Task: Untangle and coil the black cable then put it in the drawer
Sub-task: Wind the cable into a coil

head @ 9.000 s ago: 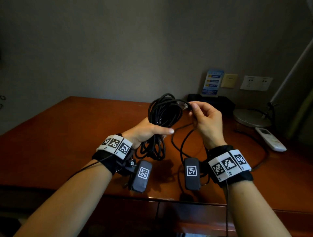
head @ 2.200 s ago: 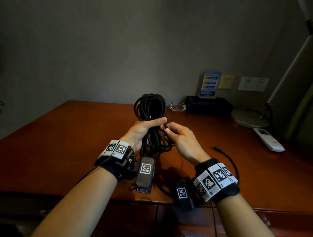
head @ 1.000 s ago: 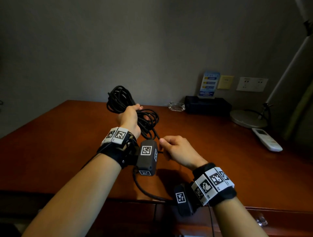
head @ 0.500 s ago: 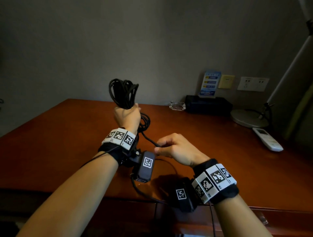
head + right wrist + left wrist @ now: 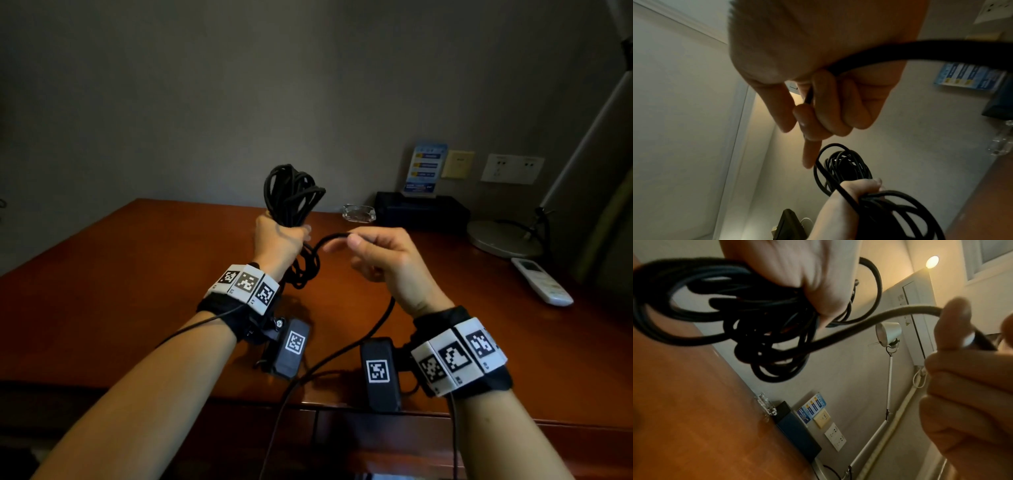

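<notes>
My left hand [image 5: 287, 238] grips the black cable [image 5: 291, 195] as an upright bundle of loops above the desk [image 5: 137, 291]; more loops hang below the fist. A loose strand [image 5: 329, 238] arcs from the bundle to my right hand [image 5: 354, 240], which pinches it between thumb and curled fingers. From there it drops past the wrist and over the desk's front edge. In the left wrist view the left hand [image 5: 797, 272] clutches the cable [image 5: 756, 321]. The right hand [image 5: 818, 113] holds the strand [image 5: 920, 52]. Shut drawer fronts [image 5: 394, 442] show under the desk edge.
Along the back wall stand a glass ashtray [image 5: 359, 213], a black box [image 5: 421, 212] with a blue card [image 5: 424, 169], and a round lamp base [image 5: 503, 238]. A white remote [image 5: 541, 281] lies at the right. Wall sockets [image 5: 512, 168] sit above.
My right hand has risen and moved right, drawing the loose strand out from the bundle. My left hand still holds the bundle upright, in much the same place.
</notes>
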The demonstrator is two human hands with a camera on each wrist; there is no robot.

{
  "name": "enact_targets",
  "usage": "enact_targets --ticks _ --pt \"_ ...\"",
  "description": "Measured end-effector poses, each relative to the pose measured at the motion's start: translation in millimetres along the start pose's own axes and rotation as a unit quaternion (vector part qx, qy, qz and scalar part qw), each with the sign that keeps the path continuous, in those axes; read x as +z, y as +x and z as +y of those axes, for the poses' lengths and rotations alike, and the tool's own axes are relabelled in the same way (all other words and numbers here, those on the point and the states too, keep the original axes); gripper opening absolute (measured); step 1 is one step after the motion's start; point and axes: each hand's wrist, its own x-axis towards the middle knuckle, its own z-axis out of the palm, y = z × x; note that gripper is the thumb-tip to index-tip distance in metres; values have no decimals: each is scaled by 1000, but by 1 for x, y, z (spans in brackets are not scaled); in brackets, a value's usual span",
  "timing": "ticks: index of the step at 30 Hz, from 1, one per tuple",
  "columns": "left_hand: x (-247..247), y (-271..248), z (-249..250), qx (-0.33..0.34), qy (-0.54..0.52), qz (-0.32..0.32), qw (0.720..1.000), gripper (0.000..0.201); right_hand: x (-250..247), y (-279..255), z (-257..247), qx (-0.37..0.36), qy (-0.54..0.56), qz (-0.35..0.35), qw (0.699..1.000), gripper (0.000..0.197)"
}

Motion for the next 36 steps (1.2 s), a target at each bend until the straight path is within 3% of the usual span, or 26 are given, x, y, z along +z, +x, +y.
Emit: enact_targets --ticks 6,9,13,16,19,23,29,34,36 --pt "-6 -25 7 -12 -68 -219 973 24 5 10 6 -8 20 76 997 35" --pt "-5 -32 1 -87 -60 -297 949 62 8 11 7 -5 9 110 994 31" --pt "-3 -36 -11 -189 -151 -392 887 97 8 14 12 -29 -78 152 985 23" --pt "-6 -41 -9 -209 -202 -479 828 99 3 16 18 -39 -148 200 968 20" --pt "-11 -44 -4 -209 -183 -485 829 88 0 14 19 -52 -193 251 947 23" --pt "-12 -49 6 -207 -131 -468 849 30 0 15 23 -45 -219 271 936 36" --pt "-11 -52 7 -182 -17 -482 857 30 6 15 22 -2 -260 273 926 44" --pt "-9 -53 11 -158 72 -446 878 15 5 14 23 30 -285 282 916 47" --pt "-6 -54 11 -166 88 -414 891 15 6 15 20 37 -248 265 931 44"
